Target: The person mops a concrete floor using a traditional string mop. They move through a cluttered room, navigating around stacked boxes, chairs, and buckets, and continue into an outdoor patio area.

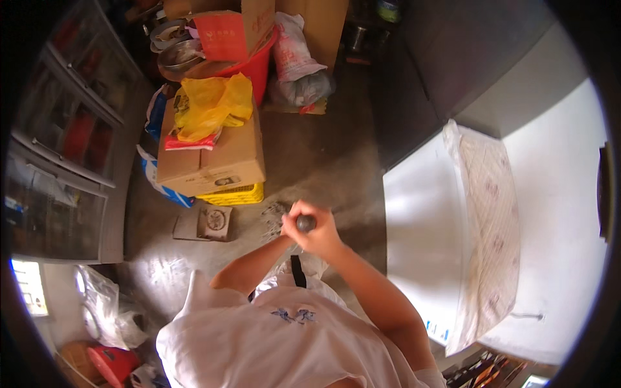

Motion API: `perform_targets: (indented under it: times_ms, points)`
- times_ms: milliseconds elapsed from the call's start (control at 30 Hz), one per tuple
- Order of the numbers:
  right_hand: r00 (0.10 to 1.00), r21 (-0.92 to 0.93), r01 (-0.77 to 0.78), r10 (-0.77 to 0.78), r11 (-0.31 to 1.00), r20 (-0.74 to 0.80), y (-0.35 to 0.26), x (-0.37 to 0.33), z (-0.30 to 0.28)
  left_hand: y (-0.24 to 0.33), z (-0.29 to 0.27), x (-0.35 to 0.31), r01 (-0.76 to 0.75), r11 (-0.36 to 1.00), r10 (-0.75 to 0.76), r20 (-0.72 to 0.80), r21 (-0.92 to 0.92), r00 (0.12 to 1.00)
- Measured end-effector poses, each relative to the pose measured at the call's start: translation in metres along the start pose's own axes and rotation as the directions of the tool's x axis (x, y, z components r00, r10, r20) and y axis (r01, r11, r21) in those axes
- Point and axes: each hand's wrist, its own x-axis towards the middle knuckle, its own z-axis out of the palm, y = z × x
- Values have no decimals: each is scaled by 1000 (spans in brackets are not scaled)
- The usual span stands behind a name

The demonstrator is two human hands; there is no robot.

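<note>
Clamped in grip of left hand and right hand: dark, round-ended rod, pointing lengthwise at camera, hidden below by hands. Ahead-left: brown cardboard box under yellow plastic bag.

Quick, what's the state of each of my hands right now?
Left hand: partly hidden; open or closed cannot be told.
Right hand: closed around a dark, round-ended handle.

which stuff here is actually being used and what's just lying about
Seemingly in use:
handle with a dark rounded end, lower part unclear
right hand, closed around it
left hand, close against the right, grip partly hidden

Apparently just lying about:
cardboard box
yellow plastic bag on top
yellow crate underneath
red tub
</note>
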Motion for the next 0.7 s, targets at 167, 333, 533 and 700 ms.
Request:
perform_targets:
  times_ms: [167, 333, 533, 700]
  points:
    - [991, 16, -48, 45, 999, 126, 2, 39, -60, 12, 33, 37, 31, 993, -29, 17, -118, 999]
    - [961, 22, -62, 53, 998, 272, 9, 104, -118, 57, 43, 66, 42, 993, -43, -15, -111, 999]
    - [912, 146, -171, 100, 974, 398, 29, 193, -202, 124, 54, 95, 18, 994, 3, -186, 108, 983]
    - [863, 443, -362, 116, 820, 492, 90, 291, -269, 173, 65, 148, 221, 947, -144, -307, 232, 941]
